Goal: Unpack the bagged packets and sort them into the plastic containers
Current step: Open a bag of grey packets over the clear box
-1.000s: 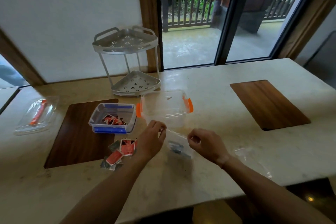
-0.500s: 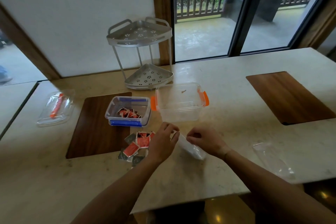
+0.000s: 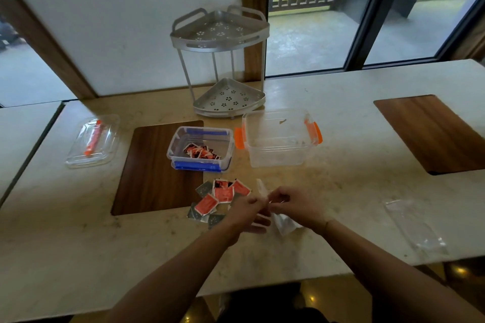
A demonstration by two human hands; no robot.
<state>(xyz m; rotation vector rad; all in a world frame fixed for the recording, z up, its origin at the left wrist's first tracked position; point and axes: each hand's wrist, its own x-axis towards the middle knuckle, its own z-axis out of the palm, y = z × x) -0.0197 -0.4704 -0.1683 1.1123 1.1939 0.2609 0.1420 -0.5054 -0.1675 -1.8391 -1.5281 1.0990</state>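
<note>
A small clear bag (image 3: 282, 223) is pinched at its mouth between left hand (image 3: 245, 214) and right hand (image 3: 295, 207) (body trailing toward five o'clock); the orange-latched container (image 3: 278, 149) lies at twelve o'clock.

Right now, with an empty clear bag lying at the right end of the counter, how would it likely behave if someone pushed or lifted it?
The empty clear bag lies flat and crinkled, so it is probably floppy and very light. Pushed, it would likely slide or bunch up on the smooth counter, not roll.
</note>
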